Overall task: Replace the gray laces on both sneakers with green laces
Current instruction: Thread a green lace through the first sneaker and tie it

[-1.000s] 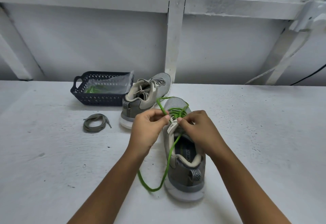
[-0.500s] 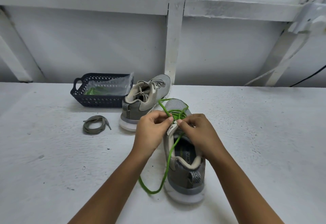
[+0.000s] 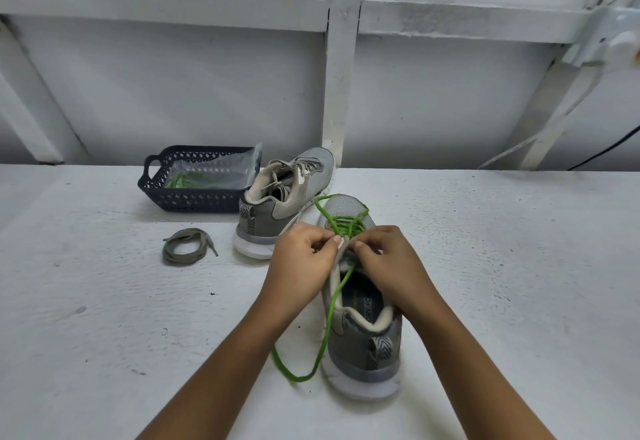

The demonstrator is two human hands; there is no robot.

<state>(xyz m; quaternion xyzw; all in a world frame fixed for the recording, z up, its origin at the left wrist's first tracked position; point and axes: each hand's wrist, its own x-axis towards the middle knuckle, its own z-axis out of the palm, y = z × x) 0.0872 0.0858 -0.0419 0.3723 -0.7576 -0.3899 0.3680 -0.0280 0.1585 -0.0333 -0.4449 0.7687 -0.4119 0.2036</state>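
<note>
A grey sneaker stands in front of me, heel towards me, partly threaded with a green lace whose loose end trails down its left side onto the table. My left hand pinches the lace at the eyelets near the tongue. My right hand pinches the shoe's upper edge opposite; whether it also holds lace is hidden. A second grey sneaker with grey laces stands behind on the left. A removed grey lace lies coiled on the table.
A dark blue plastic basket at the back left holds a clear bag with green lace inside. The white table ends at a white wall with a vertical post behind the sneakers.
Both hands stay at the near sneaker's eyelets with only small finger movements. The loop of green lace over the toe has shifted slightly.
</note>
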